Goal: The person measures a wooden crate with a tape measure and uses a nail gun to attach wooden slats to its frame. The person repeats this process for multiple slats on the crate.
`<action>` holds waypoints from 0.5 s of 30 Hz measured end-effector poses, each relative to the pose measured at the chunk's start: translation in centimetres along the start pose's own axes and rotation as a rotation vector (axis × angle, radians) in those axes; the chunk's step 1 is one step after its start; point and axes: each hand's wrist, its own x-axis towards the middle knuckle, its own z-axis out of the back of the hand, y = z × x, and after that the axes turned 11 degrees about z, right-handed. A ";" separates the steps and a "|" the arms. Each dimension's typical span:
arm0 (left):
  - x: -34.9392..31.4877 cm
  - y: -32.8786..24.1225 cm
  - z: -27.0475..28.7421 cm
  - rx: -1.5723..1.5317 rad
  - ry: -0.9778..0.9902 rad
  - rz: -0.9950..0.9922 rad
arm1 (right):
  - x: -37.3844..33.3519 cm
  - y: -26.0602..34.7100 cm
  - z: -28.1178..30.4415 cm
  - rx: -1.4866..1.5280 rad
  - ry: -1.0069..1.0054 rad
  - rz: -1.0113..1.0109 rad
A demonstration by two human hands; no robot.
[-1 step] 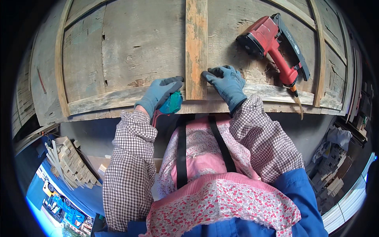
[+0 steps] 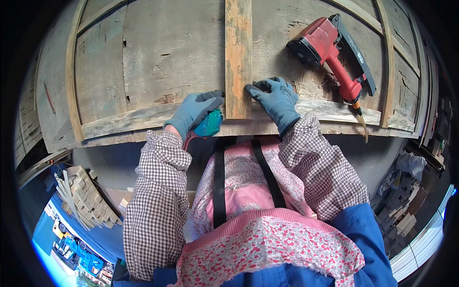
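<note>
An upright wooden batten [image 2: 238, 62], orange-stained and weathered, lies over the frame's near rail [image 2: 138, 117], its near end between my hands. My left hand [image 2: 193, 112], in a blue-grey glove with dark fingertips, closes around a teal rounded tape measure [image 2: 209, 123] with a reddish strap. That hand's thumb and forefinger reach the batten's left edge. From the other side, my gloved right hand [image 2: 277, 99] presses its thumb and curled fingers against the batten's right edge. A red nail gun [image 2: 330, 55] with a black magazine rests on the panel to the right.
Large worn plywood panels [image 2: 167, 57] carry side battens [image 2: 71, 71]. An air hose [image 2: 363, 126] trails from the nail gun over the near edge. A red pencil-like stick [image 2: 49, 98] lies far left. Wood offcuts are stacked low left [image 2: 93, 196] and low right [image 2: 401, 205].
The batten's near end has shifted very slightly away from me, and my hands have moved slightly with it. The nail gun stays in place.
</note>
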 end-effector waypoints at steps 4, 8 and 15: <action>1.0 -0.8 -0.2 0.192 -0.044 0.033 | -0.1 -0.4 -0.2 -0.013 -0.021 0.013; 1.9 -0.9 0.1 0.302 -0.070 0.028 | 0.4 -0.5 -0.6 -0.028 0.011 0.016; 2.2 -0.5 -0.3 0.320 -0.129 -0.033 | 0.3 -0.7 -0.3 0.025 0.040 0.014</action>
